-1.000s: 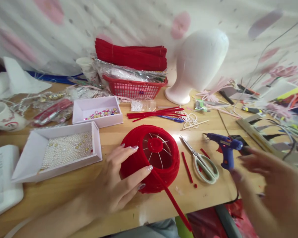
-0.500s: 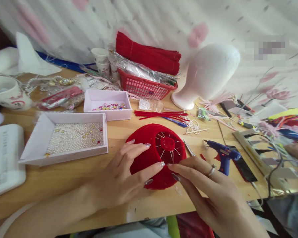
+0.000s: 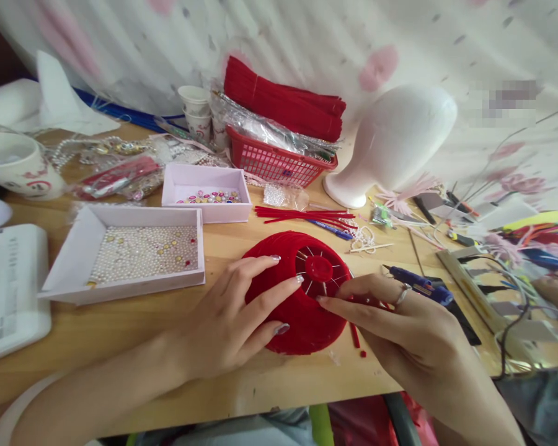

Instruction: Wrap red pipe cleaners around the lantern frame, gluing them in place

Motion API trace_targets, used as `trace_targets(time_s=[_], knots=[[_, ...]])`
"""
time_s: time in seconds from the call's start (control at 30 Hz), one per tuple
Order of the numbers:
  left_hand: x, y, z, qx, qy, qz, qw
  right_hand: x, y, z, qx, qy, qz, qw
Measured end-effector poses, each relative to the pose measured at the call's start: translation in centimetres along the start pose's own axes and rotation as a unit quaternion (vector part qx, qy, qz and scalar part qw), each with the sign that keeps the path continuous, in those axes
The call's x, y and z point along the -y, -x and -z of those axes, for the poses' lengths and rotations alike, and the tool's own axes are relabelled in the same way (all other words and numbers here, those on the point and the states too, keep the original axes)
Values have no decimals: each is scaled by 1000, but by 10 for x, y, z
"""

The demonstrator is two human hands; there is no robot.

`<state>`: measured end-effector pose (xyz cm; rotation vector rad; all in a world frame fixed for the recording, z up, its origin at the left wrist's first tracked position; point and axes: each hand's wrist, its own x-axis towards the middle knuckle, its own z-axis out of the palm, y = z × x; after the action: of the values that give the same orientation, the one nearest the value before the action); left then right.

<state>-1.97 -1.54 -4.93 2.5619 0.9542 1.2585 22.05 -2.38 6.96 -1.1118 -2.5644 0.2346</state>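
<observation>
A rounded form covered in red chenille (image 3: pixel 302 325) sits on the table before me. Its round opening shows thin silver spokes around a red centre disc (image 3: pixel 318 268). My left hand (image 3: pixel 244 303) lies over its left side, fingers spread and tips on the red surface. At the opening's lower right edge, my right hand (image 3: pixel 390 319) is closed, its forefinger tip touching the rim. The thumb is hidden, so I cannot make out anything pinched there. Short red cut pieces (image 3: pixel 355 336) lie just below the right hand.
Trays of pearls (image 3: pixel 199 275) and gems (image 3: pixel 227 214) stand left. Red stems (image 3: pixel 307 215) and a pen (image 3: pixel 331 230) lie behind the form. A blue glue gun (image 3: pixel 421 284) is close right, near a power strip (image 3: pixel 465 291). Farther back are a red basket (image 3: pixel 279 162) and white foam head (image 3: pixel 395 142).
My right hand has turned and shifted slightly right, hiding its thumb and much of the glue gun. My left forefinger has lifted up along the opening's edge. Red scraps have come into sight.
</observation>
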Motion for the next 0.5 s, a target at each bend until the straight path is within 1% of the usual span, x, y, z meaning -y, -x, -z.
trace_targets(time_s=[0.23, 0.37, 0.5], knots=[[1, -1, 1, -3, -3, 9, 1000, 0, 9, -4, 8, 10, -9, 1000], [2, 1, 0, 0, 19, 7, 1000, 3, 3, -4, -8, 9, -2, 1000], [2, 2, -1, 6, 10, 4, 1000, 4, 0, -4, -7, 3, 2, 1000]])
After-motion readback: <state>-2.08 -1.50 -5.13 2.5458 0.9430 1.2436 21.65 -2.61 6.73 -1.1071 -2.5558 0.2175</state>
